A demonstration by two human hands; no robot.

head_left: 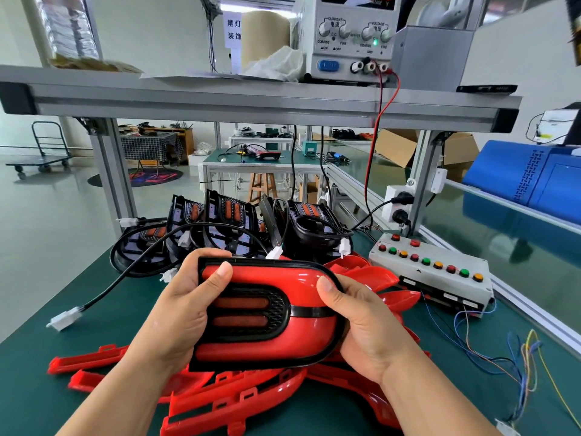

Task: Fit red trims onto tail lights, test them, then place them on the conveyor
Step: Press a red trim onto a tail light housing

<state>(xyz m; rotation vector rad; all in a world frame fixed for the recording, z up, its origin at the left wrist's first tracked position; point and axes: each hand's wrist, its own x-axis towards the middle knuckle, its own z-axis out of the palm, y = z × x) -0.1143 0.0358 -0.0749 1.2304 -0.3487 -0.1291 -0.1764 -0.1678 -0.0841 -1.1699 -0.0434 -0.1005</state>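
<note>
Head view, assembly station. A tail light (267,313) w/ a red trim (301,338) seated on its face is held above the green worktop (37,350), centre foreground, lens side toward the camera. The left hand (179,313) is clamped on the light's left edge, thumb laid over the upper left of the trim; the right hand (367,325) is clamped on the rounded right end, thumb on the trim's upper right. Both grips are thus closed on the same part. 2 amber bars are seen inside the black mesh insert at the light's centre-left. A black cable is seen running from behind the left hand down-left to a white connector (64,319) lying on the worktop.

Loose red trims (220,401) are piled on the worktop directly below & beside the hands, some at right near the control box. Behind the held part, a group of untrimmed tail lights (226,225) w/ black cables & white plugs is stacked, several tilted upright. At right, a grey control box (434,265) w/ red, green & amber buttons rests on the worktop, coloured wires trailing from it toward the near right edge. A bench power supply (352,39) stands on the overhead shelf (251,102), red & black leads hanging from its terminals. The conveyor (503,228), a dark green belt, is seen along the right side, beyond the aluminium rail
</note>
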